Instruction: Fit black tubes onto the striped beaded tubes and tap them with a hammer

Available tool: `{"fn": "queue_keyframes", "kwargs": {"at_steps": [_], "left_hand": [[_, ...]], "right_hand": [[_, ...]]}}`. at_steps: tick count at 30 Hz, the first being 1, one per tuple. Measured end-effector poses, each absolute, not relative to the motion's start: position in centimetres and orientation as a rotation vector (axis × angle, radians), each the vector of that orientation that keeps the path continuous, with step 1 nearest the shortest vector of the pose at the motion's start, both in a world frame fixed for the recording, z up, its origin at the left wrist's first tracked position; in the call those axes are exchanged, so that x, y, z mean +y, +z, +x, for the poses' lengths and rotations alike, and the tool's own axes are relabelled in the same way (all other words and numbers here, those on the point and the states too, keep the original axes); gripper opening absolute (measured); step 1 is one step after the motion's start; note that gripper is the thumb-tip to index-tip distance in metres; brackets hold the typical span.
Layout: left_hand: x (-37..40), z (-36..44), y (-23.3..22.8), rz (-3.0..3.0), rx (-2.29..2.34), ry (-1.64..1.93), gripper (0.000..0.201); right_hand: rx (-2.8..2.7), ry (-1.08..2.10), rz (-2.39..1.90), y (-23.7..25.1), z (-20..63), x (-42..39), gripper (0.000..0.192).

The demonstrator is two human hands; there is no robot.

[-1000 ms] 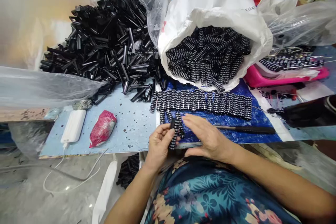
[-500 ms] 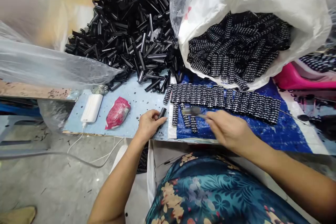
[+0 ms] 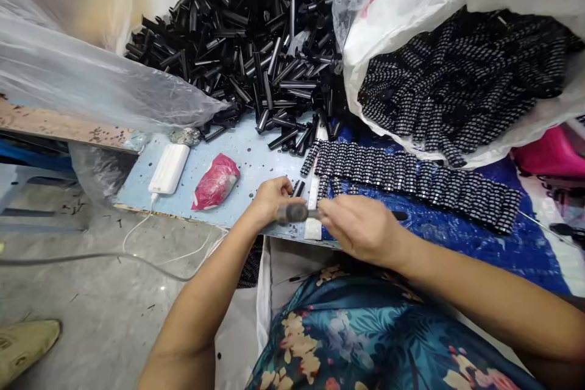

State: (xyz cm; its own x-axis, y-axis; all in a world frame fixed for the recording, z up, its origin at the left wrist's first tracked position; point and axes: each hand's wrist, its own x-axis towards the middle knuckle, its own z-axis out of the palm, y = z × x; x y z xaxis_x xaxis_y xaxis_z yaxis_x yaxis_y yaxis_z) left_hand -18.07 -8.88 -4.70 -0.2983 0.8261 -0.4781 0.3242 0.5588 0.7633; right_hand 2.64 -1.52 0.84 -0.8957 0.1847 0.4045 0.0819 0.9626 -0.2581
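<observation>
My left hand is closed on a short black tube at the near edge of the light blue tabletop; its fingers hide part of the tube. In my right hand is a hammer, blurred, its dark handle end poking out behind the fist. The hammer head hangs just in front of the left fingers, close to the tube; I cannot tell whether they touch. Right of the tube, a row of black pieces with small white marks lies side by side on blue sheeting.
A large heap of plain black tubes fills the back. An open white sack holds many white-marked pieces. A red-and-clear wrapped bundle and a white power bank with a cable lie left. Something pink stands far right.
My right hand has brought the hammer left, from above the marked pieces to beside my left hand. The left hand still holds the tube. The view has shifted slightly.
</observation>
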Motion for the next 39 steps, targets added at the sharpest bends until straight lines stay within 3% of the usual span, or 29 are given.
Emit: {"fn": "queue_keyframes", "kwargs": {"at_steps": [6,10,13,16,18,21,27,30,34,39], "left_hand": [[-7.7,-17.9,-4.7,1.039,1.946,0.532,0.032],[-11.2,-19.1,-2.5,1.117,1.94,0.527,0.024],[-16.0,-21.4,-0.1,1.157,1.654,0.311,0.025],[-19.2,-22.7,1.5,1.023,1.548,0.208,0.041],[-19.3,-22.2,1.8,0.934,1.498,0.412,0.045],[-16.5,-20.2,1.1,0.879,1.555,0.819,0.036],[-7.1,-20.5,-2.1,0.872,2.077,1.262,0.027],[-3.0,-22.8,-3.1,1.115,2.42,0.97,0.022],[1.2,-24.2,-4.0,1.367,2.466,0.442,0.02],[2.2,-24.2,-4.5,1.299,2.436,0.36,0.012]], "right_hand": [[-2.801,0.378,-0.156,1.2,4.0,-3.0,0.023],[-2.637,0.425,-0.202,0.4,11.5,-0.7,0.018],[-2.667,0.136,-0.429,-1.8,19.3,1.1,0.028],[-2.717,-0.081,-0.633,-3.0,23.2,2.0,0.027],[-2.678,-0.053,-0.679,-2.4,21.9,2.2,0.028],[-2.542,0.12,-0.58,-0.3,14.7,2.3,0.044],[-2.773,0.211,-0.844,-0.6,-2.0,3.7,0.113],[-2.868,0.263,-0.963,-2.4,-5.2,4.6,0.103],[-2.865,0.286,-0.954,-3.2,-5.9,5.4,0.082],[-2.791,0.407,-0.737,-1.5,-5.0,5.8,0.086]]}}
